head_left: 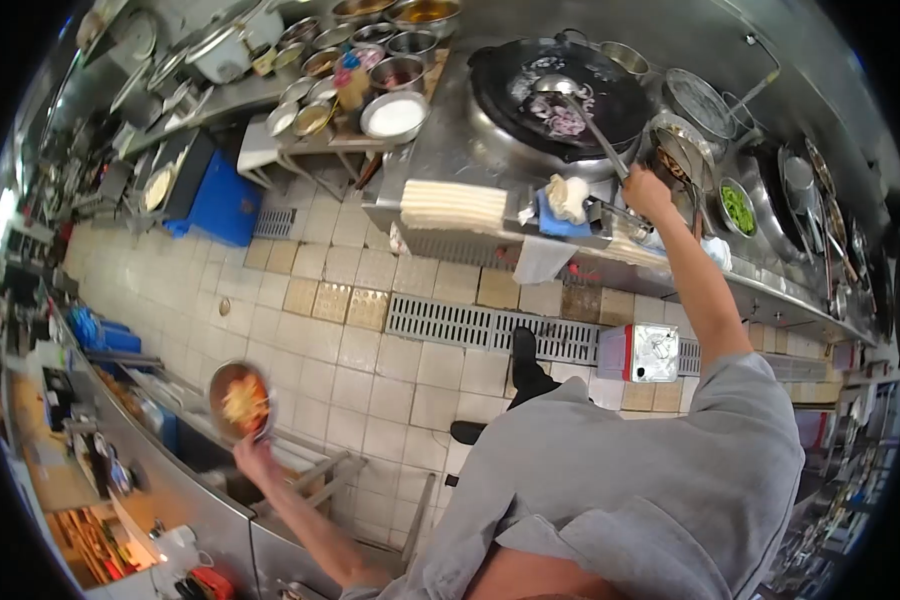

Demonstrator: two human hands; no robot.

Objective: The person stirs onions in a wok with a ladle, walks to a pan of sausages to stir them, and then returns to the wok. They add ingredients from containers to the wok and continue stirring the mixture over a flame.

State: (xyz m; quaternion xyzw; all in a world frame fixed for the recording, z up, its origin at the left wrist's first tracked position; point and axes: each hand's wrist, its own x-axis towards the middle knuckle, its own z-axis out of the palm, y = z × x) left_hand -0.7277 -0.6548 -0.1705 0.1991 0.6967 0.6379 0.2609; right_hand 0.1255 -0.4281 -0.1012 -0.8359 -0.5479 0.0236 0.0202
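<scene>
My right hand (648,192) is closed round the handle of a long metal ladle (592,125). The ladle's bowl rests in a large black wok (610,85), beside sliced purple-white onions (562,118). Far off to the left, my left hand (255,458) grips the rim of a metal bowl (218,412), held out above the floor near the counter. Inside that bowl lie yellow and orange-red food pieces (245,402), slightly blurred.
Folded cloths (454,205) lie along the stove's front edge. A bowl of green vegetables (737,208) stands right of the wok. Several ingredient bowls, including a white-filled one (395,116), crowd a side table. A square tin (652,353) sits on the tiled floor by a drain grate (440,319).
</scene>
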